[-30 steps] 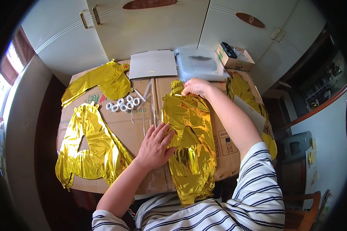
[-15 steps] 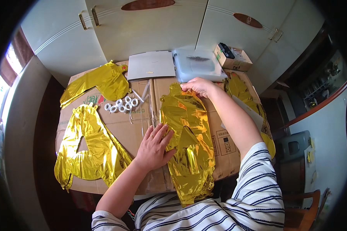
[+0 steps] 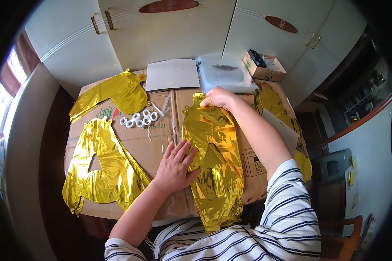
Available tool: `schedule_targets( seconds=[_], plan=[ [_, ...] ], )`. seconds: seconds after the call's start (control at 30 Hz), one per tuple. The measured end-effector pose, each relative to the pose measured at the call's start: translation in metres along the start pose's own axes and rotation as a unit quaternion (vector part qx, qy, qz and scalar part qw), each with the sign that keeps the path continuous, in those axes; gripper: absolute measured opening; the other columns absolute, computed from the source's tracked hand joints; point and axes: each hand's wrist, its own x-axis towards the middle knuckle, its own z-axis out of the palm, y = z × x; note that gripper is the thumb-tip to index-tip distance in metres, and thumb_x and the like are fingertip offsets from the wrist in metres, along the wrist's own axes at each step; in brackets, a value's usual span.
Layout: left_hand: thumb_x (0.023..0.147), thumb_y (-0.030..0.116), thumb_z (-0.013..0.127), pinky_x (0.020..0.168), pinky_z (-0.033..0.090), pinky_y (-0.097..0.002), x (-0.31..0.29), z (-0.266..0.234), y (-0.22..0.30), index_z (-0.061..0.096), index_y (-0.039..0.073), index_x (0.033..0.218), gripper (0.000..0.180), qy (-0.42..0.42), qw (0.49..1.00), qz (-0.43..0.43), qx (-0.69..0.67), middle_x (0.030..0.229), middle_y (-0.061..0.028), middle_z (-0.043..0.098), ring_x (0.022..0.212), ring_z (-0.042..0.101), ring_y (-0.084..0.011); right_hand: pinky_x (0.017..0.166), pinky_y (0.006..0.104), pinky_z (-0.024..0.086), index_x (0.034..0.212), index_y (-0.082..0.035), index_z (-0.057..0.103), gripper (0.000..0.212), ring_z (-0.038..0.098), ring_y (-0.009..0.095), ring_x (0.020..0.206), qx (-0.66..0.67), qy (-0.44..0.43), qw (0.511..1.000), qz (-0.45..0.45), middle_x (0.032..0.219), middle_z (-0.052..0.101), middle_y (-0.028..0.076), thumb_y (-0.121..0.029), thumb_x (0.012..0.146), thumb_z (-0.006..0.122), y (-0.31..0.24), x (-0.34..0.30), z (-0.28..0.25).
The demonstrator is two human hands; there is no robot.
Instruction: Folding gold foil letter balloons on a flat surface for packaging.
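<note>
A flat, shiny gold foil balloon [image 3: 213, 178] lies in front of me, its near end hanging over the edge toward my lap. My left hand [image 3: 174, 168] rests on its left side with fingers stretched out and a ring on one of them. At its far end, my right hand [image 3: 218, 97] pinches the foil edge beside a small tab; the fingertips are partly hidden. An A-shaped gold foil balloon [image 3: 102, 188] is spread to the left. Behind that lies another gold foil balloon [image 3: 128, 90], and more gold foil [image 3: 274, 103] lies at the right, partly under a pale sheet.
Several small white ribbon rolls [image 3: 138, 121] and thin clear straws [image 3: 164, 106] lie left of centre on the cardboard [image 3: 170, 209]. A grey flat folder [image 3: 172, 75], a clear plastic case [image 3: 226, 75] and a small box [image 3: 268, 69] with a black object stand along the back, before pale cabinets [image 3: 170, 35].
My right hand has shifted slightly to the left along the far edge of the balloon, its fingers more bent over the foil. The left hand stays in place.
</note>
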Motion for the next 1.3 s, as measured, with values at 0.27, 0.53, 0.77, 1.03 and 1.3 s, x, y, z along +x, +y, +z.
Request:
schedule_targets(
  seconds=[0.27, 0.53, 0.77, 1.03, 1.3],
  plan=[
    [0.09, 0.044, 0.069, 0.118, 0.028, -0.0589, 0.0, -0.001, 0.0, 0.052, 0.009, 0.143, 0.065, -0.006, 1.0, -0.002, 0.004, 0.147, -0.0186, 0.049, 0.142, 0.042, -0.038, 0.07, 0.0294, 0.052, 0.088, 0.0, 0.075, 0.017, 0.065, 0.013, 0.072, 0.044, -0.023, 0.999, 0.02, 0.081, 0.073, 0.006, -0.011, 0.078, 0.082, 0.006, -0.005, -0.01],
    [0.089, 0.043, 0.069, 0.118, 0.028, -0.0591, 0.0, -0.002, -0.001, 0.051, 0.009, 0.144, 0.066, -0.011, 1.0, -0.001, -0.002, 0.147, -0.0186, 0.049, 0.142, 0.042, -0.038, 0.069, 0.0297, 0.051, 0.087, 0.001, 0.073, 0.019, 0.064, 0.014, 0.072, 0.05, 0.002, 0.998, 0.026, 0.079, 0.071, 0.006, -0.011, 0.077, 0.084, 0.003, -0.008, -0.007],
    [0.089, 0.042, 0.07, 0.118, 0.028, -0.0587, 0.0, -0.001, -0.002, 0.052, 0.009, 0.143, 0.066, -0.008, 1.0, -0.002, -0.001, 0.146, -0.0191, 0.05, 0.142, 0.042, -0.0379, 0.062, 0.0371, 0.045, 0.073, 0.003, 0.071, 0.02, 0.054, 0.017, 0.063, 0.017, 0.021, 1.0, -0.001, 0.07, 0.067, 0.007, -0.008, 0.071, 0.088, 0.012, 0.004, -0.002],
    [0.088, 0.04, 0.071, 0.118, 0.029, -0.0584, 0.001, 0.001, -0.003, 0.053, 0.008, 0.142, 0.065, 0.004, 1.0, 0.011, -0.013, 0.144, -0.0194, 0.051, 0.14, 0.044, -0.0386, 0.077, 0.0412, 0.051, 0.099, 0.001, 0.072, 0.036, 0.065, 0.026, 0.082, -0.153, 0.097, 0.982, -0.042, 0.098, 0.072, 0.016, -0.028, 0.081, 0.082, 0.008, -0.014, 0.001],
    [0.088, 0.041, 0.072, 0.117, 0.029, -0.0589, -0.001, 0.002, -0.002, 0.054, 0.005, 0.14, 0.066, 0.018, 1.0, 0.014, -0.002, 0.144, -0.0209, 0.051, 0.139, 0.045, -0.0394, 0.109, 0.0487, 0.04, 0.126, -0.001, 0.063, 0.043, 0.057, 0.034, 0.122, -0.326, 0.247, 0.847, -0.34, 0.127, 0.063, 0.018, -0.028, 0.094, 0.068, 0.014, -0.178, 0.037]
  ],
)
